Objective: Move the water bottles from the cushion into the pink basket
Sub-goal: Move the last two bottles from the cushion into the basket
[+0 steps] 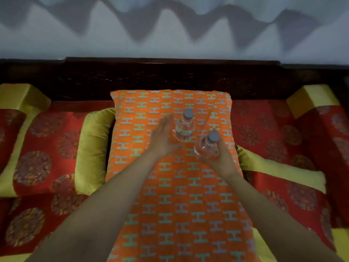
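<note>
on the orange cushion (179, 195) the right hand (220, 157) gripped the nearer water bottle (206, 146), upright; the left hand (162, 138), fingers straight, lay just beside the farther water bottle (184, 127), also upright on it.

No legible text — any print on the bottles (184, 127) (blurred) seems unreadable.
</note>
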`<action>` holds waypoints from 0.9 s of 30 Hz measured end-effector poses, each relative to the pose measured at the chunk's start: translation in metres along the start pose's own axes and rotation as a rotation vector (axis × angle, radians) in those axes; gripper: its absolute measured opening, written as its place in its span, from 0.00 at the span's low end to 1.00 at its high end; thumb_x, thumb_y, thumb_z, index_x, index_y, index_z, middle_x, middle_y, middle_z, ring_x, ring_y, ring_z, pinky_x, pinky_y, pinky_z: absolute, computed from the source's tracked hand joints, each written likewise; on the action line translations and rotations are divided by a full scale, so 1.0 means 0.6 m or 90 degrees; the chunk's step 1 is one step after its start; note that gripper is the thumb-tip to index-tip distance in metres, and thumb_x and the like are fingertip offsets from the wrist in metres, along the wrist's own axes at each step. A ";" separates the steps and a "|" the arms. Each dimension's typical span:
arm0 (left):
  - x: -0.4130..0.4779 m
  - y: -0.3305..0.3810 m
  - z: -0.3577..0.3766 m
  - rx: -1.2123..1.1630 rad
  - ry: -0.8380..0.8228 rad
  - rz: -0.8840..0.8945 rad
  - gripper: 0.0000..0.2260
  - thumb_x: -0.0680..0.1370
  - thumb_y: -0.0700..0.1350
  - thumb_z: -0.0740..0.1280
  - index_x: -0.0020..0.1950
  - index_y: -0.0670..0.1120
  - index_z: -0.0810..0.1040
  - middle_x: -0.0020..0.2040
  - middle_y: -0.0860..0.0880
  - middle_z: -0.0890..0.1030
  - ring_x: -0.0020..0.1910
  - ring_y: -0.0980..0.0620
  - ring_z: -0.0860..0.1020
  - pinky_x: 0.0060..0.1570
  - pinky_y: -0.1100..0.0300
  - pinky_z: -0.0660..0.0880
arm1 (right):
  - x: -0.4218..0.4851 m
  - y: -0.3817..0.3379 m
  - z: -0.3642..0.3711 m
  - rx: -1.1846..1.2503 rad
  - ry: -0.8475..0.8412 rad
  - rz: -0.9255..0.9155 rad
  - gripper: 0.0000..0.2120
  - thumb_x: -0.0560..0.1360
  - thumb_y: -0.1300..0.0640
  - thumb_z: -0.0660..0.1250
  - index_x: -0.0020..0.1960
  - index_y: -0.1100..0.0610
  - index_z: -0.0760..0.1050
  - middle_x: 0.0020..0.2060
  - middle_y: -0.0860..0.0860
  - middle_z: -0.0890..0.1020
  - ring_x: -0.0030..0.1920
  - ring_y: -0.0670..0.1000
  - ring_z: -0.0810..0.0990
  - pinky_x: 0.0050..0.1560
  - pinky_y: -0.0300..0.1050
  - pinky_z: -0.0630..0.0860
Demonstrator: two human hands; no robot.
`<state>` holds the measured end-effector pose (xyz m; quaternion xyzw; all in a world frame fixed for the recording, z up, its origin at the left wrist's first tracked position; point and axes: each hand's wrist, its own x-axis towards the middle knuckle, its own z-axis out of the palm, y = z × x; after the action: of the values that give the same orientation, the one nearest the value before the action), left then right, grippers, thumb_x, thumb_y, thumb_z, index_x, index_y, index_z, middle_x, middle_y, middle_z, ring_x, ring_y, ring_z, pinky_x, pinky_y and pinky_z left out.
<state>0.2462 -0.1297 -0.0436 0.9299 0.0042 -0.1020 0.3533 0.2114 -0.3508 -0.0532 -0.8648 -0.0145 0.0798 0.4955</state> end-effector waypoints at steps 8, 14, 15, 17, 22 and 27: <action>0.091 0.000 0.043 -0.098 -0.016 0.062 0.46 0.61 0.55 0.79 0.74 0.52 0.60 0.72 0.48 0.68 0.71 0.45 0.67 0.69 0.45 0.65 | 0.012 0.005 0.025 0.029 0.051 0.031 0.48 0.64 0.44 0.76 0.71 0.32 0.48 0.56 0.47 0.80 0.50 0.50 0.82 0.47 0.46 0.80; 0.094 0.017 0.042 -0.074 0.011 0.031 0.28 0.67 0.49 0.75 0.64 0.49 0.69 0.53 0.56 0.74 0.46 0.55 0.75 0.35 0.69 0.64 | 0.009 0.010 0.038 0.053 0.114 0.087 0.36 0.62 0.50 0.79 0.62 0.49 0.62 0.50 0.44 0.80 0.46 0.47 0.83 0.44 0.55 0.81; 0.088 0.022 0.037 -0.066 0.008 0.026 0.26 0.69 0.50 0.73 0.64 0.49 0.69 0.52 0.56 0.75 0.44 0.56 0.74 0.34 0.70 0.63 | 0.008 0.006 0.038 0.059 0.126 0.095 0.34 0.62 0.52 0.80 0.60 0.50 0.63 0.49 0.43 0.80 0.47 0.46 0.82 0.45 0.53 0.81; 0.070 0.025 0.024 -0.109 -0.009 0.008 0.26 0.70 0.53 0.73 0.64 0.50 0.69 0.50 0.57 0.76 0.45 0.56 0.75 0.36 0.68 0.66 | 0.002 -0.003 0.037 0.077 0.147 0.112 0.33 0.61 0.53 0.80 0.59 0.49 0.66 0.49 0.43 0.80 0.49 0.47 0.82 0.48 0.49 0.81; 0.000 0.014 -0.018 -0.218 -0.046 -0.016 0.33 0.64 0.51 0.79 0.66 0.52 0.70 0.54 0.57 0.77 0.50 0.55 0.75 0.48 0.60 0.72 | -0.036 -0.035 0.017 0.107 0.184 0.078 0.28 0.64 0.54 0.80 0.59 0.52 0.71 0.46 0.47 0.81 0.45 0.44 0.81 0.42 0.39 0.78; -0.064 0.027 -0.055 -0.269 -0.032 -0.022 0.31 0.64 0.52 0.78 0.63 0.54 0.71 0.53 0.58 0.76 0.53 0.51 0.76 0.51 0.51 0.75 | -0.091 -0.074 -0.036 0.133 0.223 0.071 0.28 0.64 0.55 0.80 0.61 0.46 0.74 0.51 0.44 0.81 0.51 0.43 0.80 0.46 0.35 0.76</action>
<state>0.2162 -0.1178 -0.0013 0.8320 0.0327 -0.1284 0.5387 0.1634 -0.3521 0.0025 -0.8090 0.1283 -0.0435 0.5720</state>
